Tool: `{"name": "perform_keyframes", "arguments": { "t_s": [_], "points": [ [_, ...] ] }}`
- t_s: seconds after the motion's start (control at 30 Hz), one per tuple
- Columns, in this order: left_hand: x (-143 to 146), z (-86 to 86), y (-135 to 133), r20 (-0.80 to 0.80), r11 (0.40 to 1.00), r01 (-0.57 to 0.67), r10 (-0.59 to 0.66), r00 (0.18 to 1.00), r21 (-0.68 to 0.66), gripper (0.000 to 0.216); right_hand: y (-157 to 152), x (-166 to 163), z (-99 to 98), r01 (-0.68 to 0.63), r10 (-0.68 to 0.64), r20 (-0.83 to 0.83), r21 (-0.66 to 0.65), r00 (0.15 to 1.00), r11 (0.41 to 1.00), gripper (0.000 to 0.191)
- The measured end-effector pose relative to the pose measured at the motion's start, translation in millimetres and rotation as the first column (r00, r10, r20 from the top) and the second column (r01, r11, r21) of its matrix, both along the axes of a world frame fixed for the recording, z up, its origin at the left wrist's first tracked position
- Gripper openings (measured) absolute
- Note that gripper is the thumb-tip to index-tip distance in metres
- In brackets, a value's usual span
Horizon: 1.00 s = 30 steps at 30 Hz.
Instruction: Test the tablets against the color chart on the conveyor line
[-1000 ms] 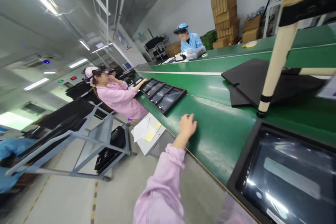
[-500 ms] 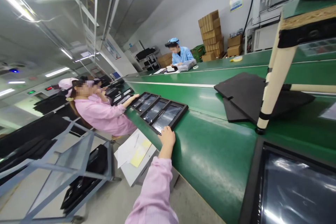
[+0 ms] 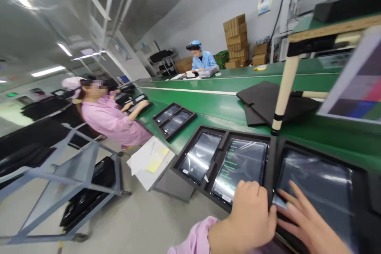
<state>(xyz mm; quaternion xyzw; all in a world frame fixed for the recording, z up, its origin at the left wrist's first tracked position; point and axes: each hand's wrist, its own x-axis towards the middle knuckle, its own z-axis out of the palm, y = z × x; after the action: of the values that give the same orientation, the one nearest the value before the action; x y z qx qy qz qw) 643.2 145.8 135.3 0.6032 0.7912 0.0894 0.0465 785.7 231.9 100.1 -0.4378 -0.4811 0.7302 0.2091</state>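
My left hand (image 3: 251, 214) is closed over the near edge of a black foam tray (image 3: 205, 186), its thumb towards the right. In that tray lie two dark, film-covered screen panels: a plain panel (image 3: 202, 156) and a panel with green marks (image 3: 241, 166). Close on the right is another black tray (image 3: 361, 182) holding a larger-looking dark screen panel (image 3: 318, 186). Above this tray's near left corner my right hand (image 3: 312, 222) has its fingers spread. Its fingertips are by the tray's left edge; whether they touch it is hard to tell.
Another tray with two panels (image 3: 175, 121) lies farther along the green bench (image 3: 220, 103). Black foam sheets (image 3: 258, 95) lie beside a pale post (image 3: 285, 91). Papers (image 3: 149, 158) rest left of the bench, near a metal cart (image 3: 89, 182). Two co-workers sit beyond.
My left hand has drawn the nearer two-panel tray towards me, away from the one behind it, up against the right-hand tray. My right hand has come into view.
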Motion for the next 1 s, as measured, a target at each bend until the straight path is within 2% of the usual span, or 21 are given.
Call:
{"name": "perform_keyframes", "arguments": {
  "t_s": [0.03, 0.07, 0.1, 0.17, 0.23, 0.3, 0.33, 0.4, 0.47, 0.53, 0.63, 0.73, 0.8, 0.9, 1.0],
  "points": [
    [15.7, 0.2, 0.2, -0.012, 0.997, 0.026, -0.025, 1.000, 0.077, 0.017, -5.5, -8.9, 7.2, 0.006, -0.010, -0.039, -0.097, 0.999, 0.995, 0.098],
    [28.9, 0.2, -0.4, -0.024, 0.988, 0.047, -0.044, 0.999, 0.150, 0.016, -9.0, -17.6, 13.3, 0.003, -0.011, -0.053, -0.141, 0.999, 0.990, 0.103],
    [39.2, 0.3, -2.0, -0.031, 0.977, 0.059, -0.054, 0.998, 0.206, 0.016, -10.6, -24.9, 17.8, 0.084, -0.087, -0.021, -0.125, 0.996, 0.989, 0.107],
    [48.1, 2.0, -8.1, 0.005, 0.966, 0.083, -0.087, 0.996, 0.243, 0.018, -9.7, -32.4, 23.3, 0.146, -0.147, -0.009, -0.081, 0.989, 0.986, 0.111],
    [37.3, 6.7, -18.8, 0.136, 0.970, 0.052, -0.086, 0.987, 0.239, 0.023, -6.1, -29.8, 27.6, 0.162, -0.164, -0.033, -0.055, 0.986, 0.985, 0.115],
    [6.3, 12.9, -34.2, 0.309, 0.964, -0.130, 0.054, 0.949, 0.230, 0.027, -0.8, -19.5, 34.2, 0.162, -0.166, -0.071, -0.060, 0.984, 0.985, 0.119],
    [-14.4, 15.3, -43.5, 0.371, 0.899, -0.377, 0.280, 0.886, 0.222, 0.027, 2.5, -12.5, 38.4, 0.167, -0.172, -0.082, -0.063, 0.982, 0.984, 0.121],
    [-57.7, 15.9, -63.0, 0.382, 0.761, -0.615, 0.515, 0.767, 0.208, 0.034, 10.2, 4.4, 46.8, 0.186, -0.192, -0.091, -0.068, 0.977, 0.980, 0.122],
    [-91.2, 9.1, -79.7, 0.429, 0.652, -0.746, 0.641, 0.637, 0.133, 0.039, 18.8, 24.3, 52.1, 0.220, -0.225, -0.079, -0.060, 0.971, 0.974, 0.121],
    [-106.5, -2.9, -90.2, 0.512, 0.621, -0.784, 0.674, 0.533, -0.001, 0.046, 26.7, 46.8, 52.7, 0.250, -0.252, -0.051, -0.040, 0.966, 0.967, 0.119],
    [-101.9, -16.6, -95.1, 0.625, 0.651, -0.744, 0.646, 0.438, -0.152, 0.061, 33.9, 84.9, 50.3, 0.294, -0.294, -0.005, 0.035, 0.956, 0.955, 0.110],
    [-89.3, -13.1, -89.9, 0.678, 0.697, -0.687, 0.607, 0.414, -0.204, 0.066, 34.7, 124.8, 55.5, 0.389, -0.398, 0.036, 0.144, 0.917, 0.910, 0.098],
    [-82.2, -5.1, -78.8, 0.695, 0.743, -0.649, 0.553, 0.461, -0.161, 0.065, 33.7, 150.0, 63.8, 0.484, -0.496, 0.106, 0.122, 0.862, 0.867, 0.107],
    [-67.9, 1.9, -49.7, 0.679, 0.846, -0.533, 0.399, 0.616, -0.014, 0.062, 35.2, 183.6, 72.9, 0.645, -0.639, 0.270, 0.077, 0.720, 0.760, 0.122],
    [-47.2, -4.3, -12.1, 0.644, 0.910, -0.412, 0.291, 0.708, 0.041, 0.055, 43.9, 211.3, 68.1, 0.709, -0.725, 0.339, 0.197, 0.599, 0.677, 0.104]
  ]
}}
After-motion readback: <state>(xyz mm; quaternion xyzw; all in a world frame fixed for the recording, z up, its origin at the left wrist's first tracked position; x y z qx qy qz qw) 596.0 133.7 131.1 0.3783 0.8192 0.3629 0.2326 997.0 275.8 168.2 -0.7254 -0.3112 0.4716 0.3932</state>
